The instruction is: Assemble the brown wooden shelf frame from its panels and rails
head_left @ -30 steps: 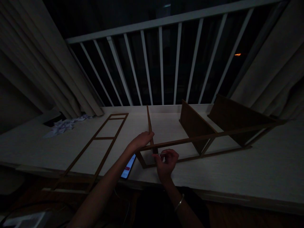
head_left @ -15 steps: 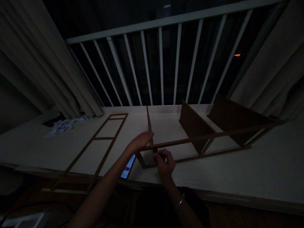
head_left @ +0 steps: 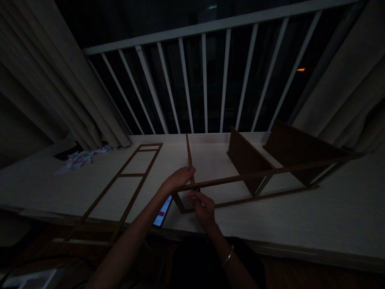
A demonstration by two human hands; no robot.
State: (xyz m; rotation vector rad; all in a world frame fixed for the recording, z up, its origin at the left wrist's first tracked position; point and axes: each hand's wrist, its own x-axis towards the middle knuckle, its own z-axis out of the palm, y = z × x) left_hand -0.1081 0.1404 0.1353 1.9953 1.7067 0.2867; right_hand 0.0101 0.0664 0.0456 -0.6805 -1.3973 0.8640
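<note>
A dark brown wooden shelf unit (head_left: 224, 181) lies on its side on a pale wood-grain surface, with two wide panels standing up from it on the right. My left hand (head_left: 181, 178) is wrapped around the thin upright panel (head_left: 189, 151) at the unit's left end, close to the side rail. Just below that joint, my right hand (head_left: 205, 210) is closed, thumb and fingers pinched inside the frame's end opening. Whatever it pinches is too small and dark to make out. A lit phone (head_left: 163, 211) lies beneath my left forearm.
A second ladder-like wooden frame (head_left: 131, 175) lies to the left, its near end jutting past the surface's front edge. Crumpled white pieces (head_left: 78, 160) lie by the left curtain (head_left: 87, 100). A white railing (head_left: 205, 84) runs along the dark window behind.
My right hand has shifted slightly left and its fingers have turned at the joint. My left hand and the shelf unit stay where they were.
</note>
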